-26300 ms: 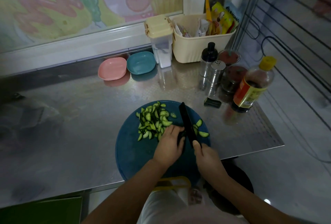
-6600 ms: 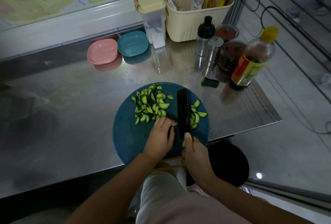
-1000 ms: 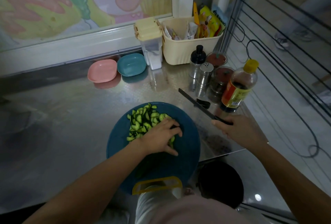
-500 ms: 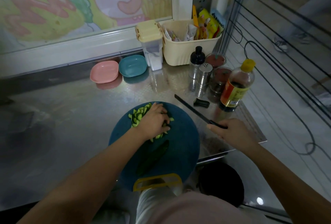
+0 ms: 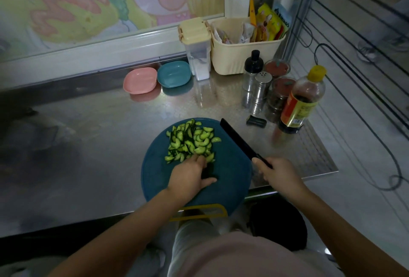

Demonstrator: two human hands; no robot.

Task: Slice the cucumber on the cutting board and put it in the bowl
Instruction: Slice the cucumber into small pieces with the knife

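Rear left: a shallow pink plastic bowl (image 5: 139,80) touching a shallow teal plastic bowl (image 5: 174,73) — both well apart from the round dark-blue cutting board (image 5: 155,175). Green cucumber slices (image 5: 191,140) are heaped on its far half. The left hand (image 5: 190,178) lies flat, fingers loose against the pile. The right hand (image 5: 280,172) grips a black knife (image 5: 240,141) angled over the board's right edge. A yellow-capped sauce bottle (image 5: 302,101) stands far right on the stainless-steel surface (image 5: 99,144).

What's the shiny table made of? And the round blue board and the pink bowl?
Table: looks like stainless steel, grey and glossy, mirroring the things standing on it.
Cutting board: probably plastic, one even blue colour, matte.
Pink bowl: likely plastic or melamine, smooth pastel colour with a soft sheen; the look can't settle which.
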